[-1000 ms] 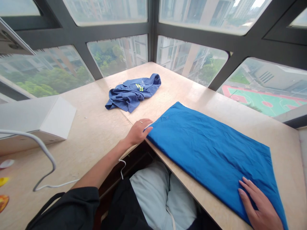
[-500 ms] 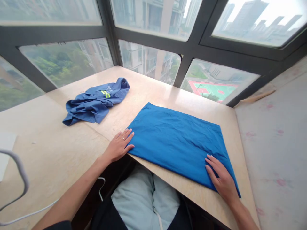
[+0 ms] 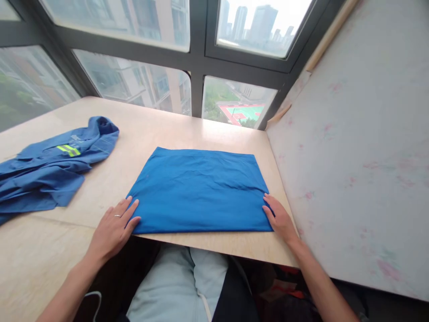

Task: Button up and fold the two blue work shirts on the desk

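A bright blue piece of cloth (image 3: pixel 201 192), folded into a flat rectangle with slight creases, lies in front of me near the table's edge. My left hand (image 3: pixel 115 226), with a ring on one finger, rests at its left edge, fingers stretched out and fingertips on the fabric. At the right edge, my right hand (image 3: pixel 279 219) lies with its fingers extended and their tips touching the cloth. Neither hand grips it. Farther left, a crumpled darker blue garment (image 3: pixel 60 165) with yellow-green reflective strips lies apart from both hands.
The pale wooden tabletop (image 3: pixel 187 125) runs back to dark-framed windows (image 3: pixel 197 67). On the right stands a wall with a faded floral covering (image 3: pixel 335 156). Below the front edge are my legs (image 3: pixel 174 281) and a white cable (image 3: pixel 97 304).
The view has turned to the right, so the garment and cloth sit farther left in the picture. My right hand has moved onto the cloth's right edge; the left stays at the left edge.
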`<state>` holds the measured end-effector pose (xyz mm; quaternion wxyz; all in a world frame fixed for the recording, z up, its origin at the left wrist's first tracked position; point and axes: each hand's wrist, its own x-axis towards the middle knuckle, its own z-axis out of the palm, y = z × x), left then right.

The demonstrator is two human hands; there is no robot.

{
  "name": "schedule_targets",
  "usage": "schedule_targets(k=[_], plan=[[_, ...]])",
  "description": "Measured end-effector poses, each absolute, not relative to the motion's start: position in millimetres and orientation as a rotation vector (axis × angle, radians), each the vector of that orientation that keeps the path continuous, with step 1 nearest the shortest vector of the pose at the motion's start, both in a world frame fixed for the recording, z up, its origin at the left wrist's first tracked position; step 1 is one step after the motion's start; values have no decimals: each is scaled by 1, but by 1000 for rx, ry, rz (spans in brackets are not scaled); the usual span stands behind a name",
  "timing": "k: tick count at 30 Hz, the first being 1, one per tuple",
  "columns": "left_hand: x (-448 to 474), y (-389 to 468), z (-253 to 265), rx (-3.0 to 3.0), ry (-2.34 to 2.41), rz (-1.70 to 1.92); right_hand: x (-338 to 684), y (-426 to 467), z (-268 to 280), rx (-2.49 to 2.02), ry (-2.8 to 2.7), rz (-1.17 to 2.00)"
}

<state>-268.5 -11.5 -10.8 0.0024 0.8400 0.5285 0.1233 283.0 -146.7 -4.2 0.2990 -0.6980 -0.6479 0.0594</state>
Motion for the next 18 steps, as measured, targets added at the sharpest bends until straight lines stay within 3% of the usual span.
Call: schedule_targets(k=[3,9,13,18], plan=[[-263,-10,-3,2552,1723,395,284,-151,0,-1880,-1509,189],[-250,-7,9,2541,1782,335,275,-169,9,-1807,-949,-59],[-245,-6,12,2463,1786,479,255,-173,12,-1735,-988,-121],[-238,-28,22,2158,1937,917,210,-144,37,-1564,-1245,-74]])
